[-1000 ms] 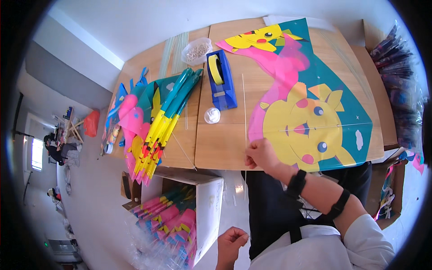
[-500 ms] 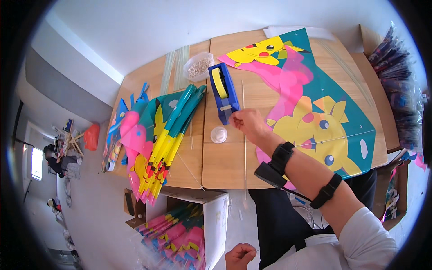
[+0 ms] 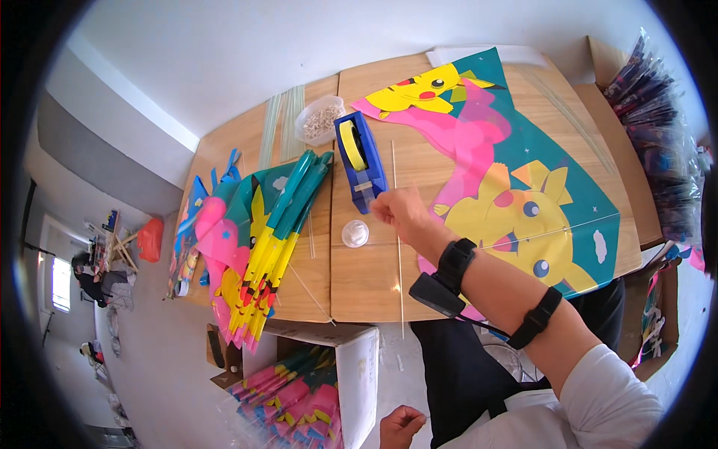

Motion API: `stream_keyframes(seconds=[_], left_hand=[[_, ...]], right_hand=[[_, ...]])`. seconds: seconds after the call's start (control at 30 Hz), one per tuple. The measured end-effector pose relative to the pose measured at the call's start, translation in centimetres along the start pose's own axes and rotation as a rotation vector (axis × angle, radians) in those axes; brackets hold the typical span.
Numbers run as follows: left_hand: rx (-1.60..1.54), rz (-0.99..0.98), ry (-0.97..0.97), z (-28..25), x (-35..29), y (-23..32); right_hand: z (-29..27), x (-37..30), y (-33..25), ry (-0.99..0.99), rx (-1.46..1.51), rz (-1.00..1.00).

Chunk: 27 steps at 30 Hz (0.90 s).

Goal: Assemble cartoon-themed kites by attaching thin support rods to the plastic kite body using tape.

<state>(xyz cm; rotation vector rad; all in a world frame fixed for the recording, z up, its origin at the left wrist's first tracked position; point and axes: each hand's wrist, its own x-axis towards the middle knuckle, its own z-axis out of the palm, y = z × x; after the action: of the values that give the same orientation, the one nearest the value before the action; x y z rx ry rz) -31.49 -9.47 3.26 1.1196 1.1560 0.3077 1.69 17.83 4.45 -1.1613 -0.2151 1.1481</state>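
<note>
My right hand reaches over the table to the front end of a blue tape dispenser with a yellow-cored roll. Its fingertips are pinched at the loose end of the clear tape and slightly smeared by motion. Low in the view, my left hand is held near my lap with thumb and fingers pressed together; whatever lies between them is too small to make out. Beside the dispenser stands a small round white container. A thin pale rod lies lengthwise, partly under my right hand. Right of it is a printed kite sheet, spread flat.
Folded kites are heaped on the left of the wooden table. Behind are a plastic tub of small pieces and thin rods. An open carton of kites stands below; bagged bundles stand right. A person sits far left.
The view has shifted slightly, moving the table items a little left. My right hand has drawn slightly back from the dispenser's front end. My left hand stays low, still pinched.
</note>
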Motion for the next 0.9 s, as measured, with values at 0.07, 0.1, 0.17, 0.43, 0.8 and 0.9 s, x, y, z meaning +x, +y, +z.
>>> stream_keyframes(seconds=[0.07,0.1,0.17,0.43,0.8,0.9], left_hand=[[0.001,-0.015,0.021,-0.5,0.2,-1.5],[-0.02,-0.014,0.038,-0.9,0.3,-1.8],[-0.071,-0.002,0.026,-1.5,0.7,-1.9],[-0.031,-0.007,0.049,-1.4,0.5,-1.4],[-0.09,-0.041,0.084,-1.9,0.0,0.1],[-0.074,-0.002,0.09,-2.7,0.4,0.5]], right_hand=[[-0.6,-0.4,-0.2,-0.005,-0.104,-0.024],[-0.6,-0.7,-0.5,-0.005,-0.152,-0.019],[-0.4,-1.2,-1.2,0.046,-0.375,-0.087],[1.3,-0.9,-0.7,0.145,-0.11,-0.139],[0.6,-2.6,-1.2,0.102,-0.042,-0.025],[-4.0,-4.9,-4.2,0.002,-0.026,-0.082]])
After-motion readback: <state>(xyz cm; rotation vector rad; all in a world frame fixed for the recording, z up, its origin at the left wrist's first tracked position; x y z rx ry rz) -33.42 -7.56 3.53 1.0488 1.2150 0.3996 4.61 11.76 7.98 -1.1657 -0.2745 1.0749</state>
